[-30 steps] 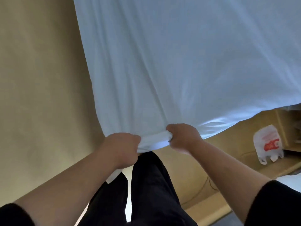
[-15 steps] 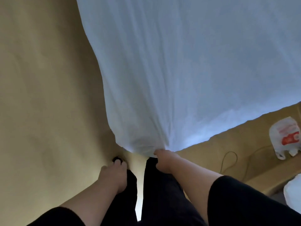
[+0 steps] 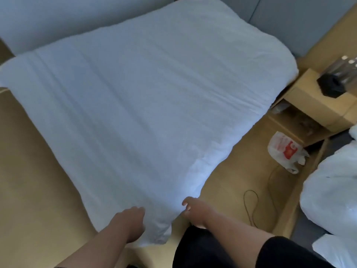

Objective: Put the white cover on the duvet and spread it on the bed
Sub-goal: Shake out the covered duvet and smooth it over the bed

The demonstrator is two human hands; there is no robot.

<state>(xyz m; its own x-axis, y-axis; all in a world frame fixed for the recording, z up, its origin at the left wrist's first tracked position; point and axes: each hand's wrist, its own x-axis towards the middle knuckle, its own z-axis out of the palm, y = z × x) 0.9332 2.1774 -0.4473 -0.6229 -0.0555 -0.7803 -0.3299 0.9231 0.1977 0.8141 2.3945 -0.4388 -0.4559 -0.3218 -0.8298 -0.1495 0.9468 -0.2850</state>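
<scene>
My left hand (image 3: 129, 221) and right hand (image 3: 193, 210) lay loose-fingered — apart — on the near corner of the rumpled white covered duvet (image 3: 144, 97).

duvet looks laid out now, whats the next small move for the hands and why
Probably tug the near corner toward the person: the duvet lies skewed, its corner bunched between the left hand and right hand.

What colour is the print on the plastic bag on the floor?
Red print on the white plastic bag, clearest in the head view.
</scene>
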